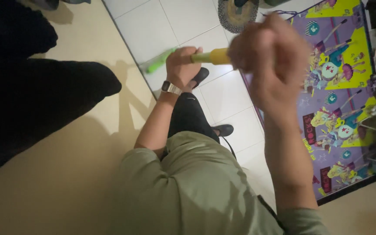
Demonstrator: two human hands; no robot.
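Far to the left of both hands, a dark shape (27, 91) fills the edge of the view over a cream wall (79, 174). Next comes the left hand (182, 66), a watch (171, 88) on its wrist, closed around a long pole (205, 57). Left of that hand the pole runs bright green and blurred, slanting down toward the white tiled floor (183, 21); right of it the shaft turns yellow. Below the left hand, two dark shoes (223, 129) stand on the tiles, with a green shirt (192, 191) lower still. Close beside, the right hand (270, 56) is also clenched on the pole, nearer the camera and blurred, so its fingers cannot be told apart. The two hands grip the pole a short way apart, left lower on the shaft. Above them lies a round woven mat (236, 15). Right of the right hand, a purple and yellow cartoon-print mat (340, 87) covers the floor.
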